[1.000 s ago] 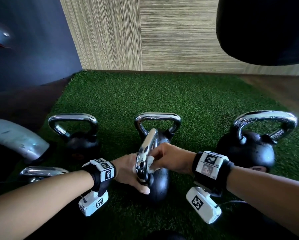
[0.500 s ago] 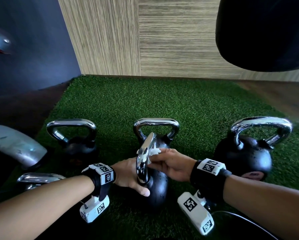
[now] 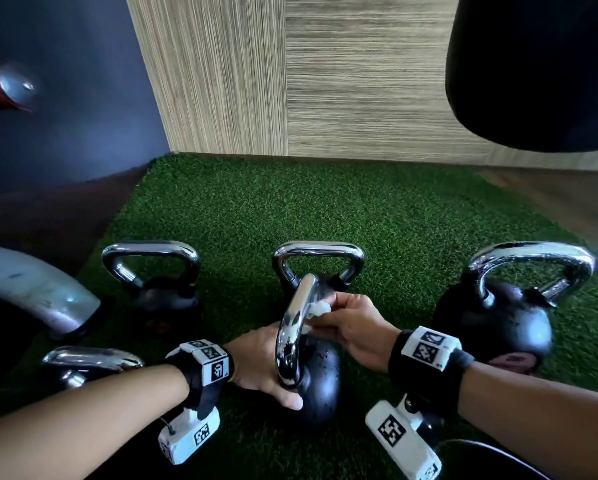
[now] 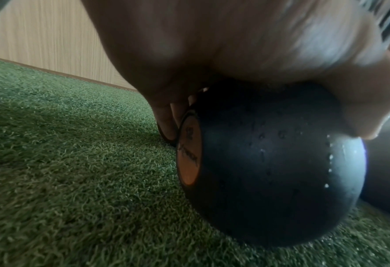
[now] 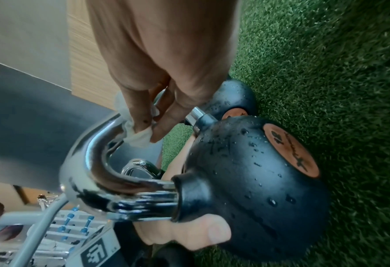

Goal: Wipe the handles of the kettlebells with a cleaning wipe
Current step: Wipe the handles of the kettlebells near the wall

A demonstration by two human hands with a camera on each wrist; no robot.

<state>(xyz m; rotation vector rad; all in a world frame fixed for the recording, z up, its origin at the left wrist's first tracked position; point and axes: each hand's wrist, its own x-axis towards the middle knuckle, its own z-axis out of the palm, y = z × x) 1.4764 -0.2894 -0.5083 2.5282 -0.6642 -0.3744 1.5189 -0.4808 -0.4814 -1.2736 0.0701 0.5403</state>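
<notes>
A black kettlebell point(image 3: 320, 382) with a chrome handle point(image 3: 295, 320) stands on the green turf in front of me, its handle turned edge-on to me. My right hand point(image 3: 349, 323) pinches a white wipe point(image 3: 320, 308) against the upper part of that handle; the right wrist view shows the wipe point(image 5: 135, 134) pressed on the chrome handle point(image 5: 93, 162). My left hand point(image 3: 259, 362) grips the kettlebell's body from the left, thumb point(image 5: 189, 233) on the near side and fingers point(image 4: 168, 122) round the far side. The ball point(image 4: 273, 162) is dotted with water drops.
Other kettlebells stand on the turf: one behind the held one point(image 3: 320, 258), one at the far left point(image 3: 152, 271), a larger one at the right point(image 3: 498, 317), one at the near left point(image 3: 89, 362). A grey curved tube point(image 3: 31, 292) lies left. A black bag point(image 3: 539, 64) hangs at upper right.
My right hand with the wipe has slid up the chrome handle from its lower middle to its upper part. The left hand has kept its grip on the ball.
</notes>
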